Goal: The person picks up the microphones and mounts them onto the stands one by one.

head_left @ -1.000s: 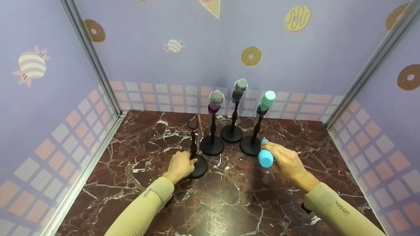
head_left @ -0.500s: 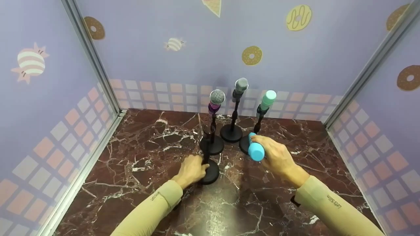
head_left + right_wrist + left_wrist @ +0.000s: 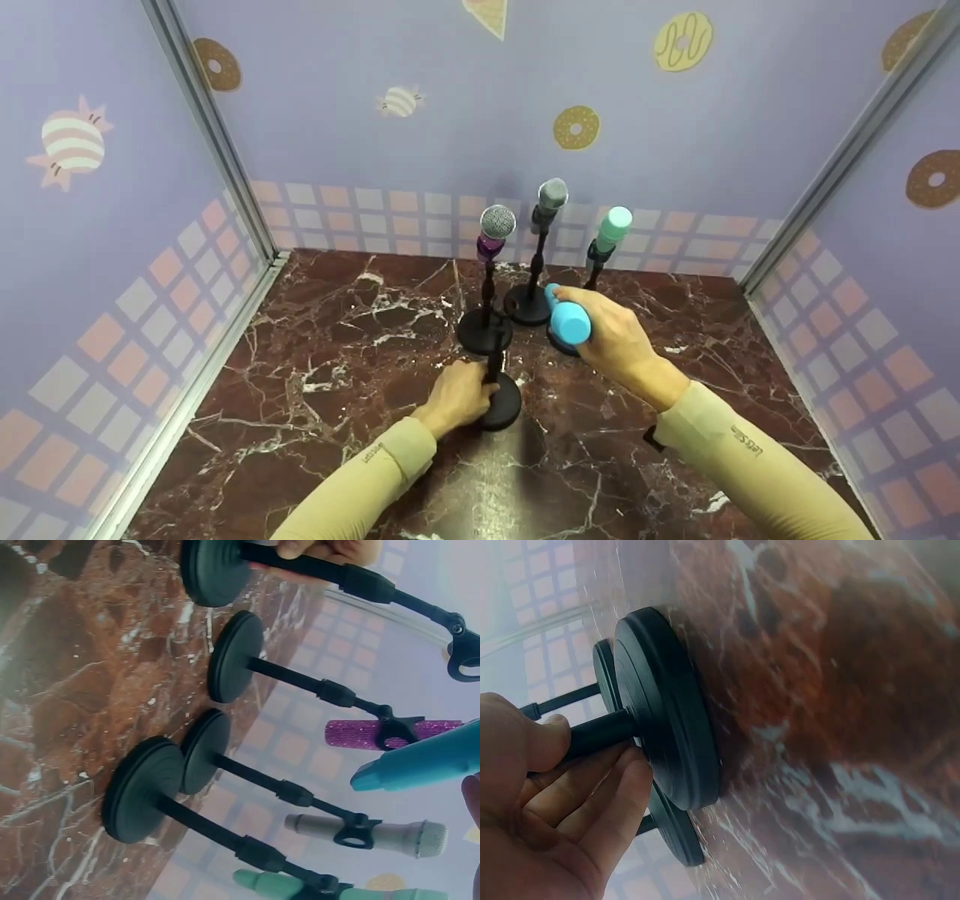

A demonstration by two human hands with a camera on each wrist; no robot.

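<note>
My left hand [image 3: 457, 394] grips the lower pole of a black microphone stand [image 3: 504, 405]; its clip [image 3: 463, 660] holds nothing. In the left wrist view, thumb and fingers wrap the pole just above the round base [image 3: 667, 712]. A blue microphone [image 3: 571, 322] is in my right hand [image 3: 619, 337], raised above the table with its head toward me. Behind stand three more stands, bearing a purple microphone with a silver mesh head [image 3: 497, 225], a grey microphone [image 3: 553, 195] and a mint green microphone [image 3: 615, 225]. The right hand partly hides the mint one's stand.
The dark red marble tabletop [image 3: 337, 450] is enclosed by lilac panels [image 3: 450, 142] at the back and both sides. The bases of the three loaded stands sit close together toward the back panel.
My left hand has moved the bare stand to the right and slightly nearer. My right hand has carried the blue microphone leftward and a little farther away, closer to that stand.
</note>
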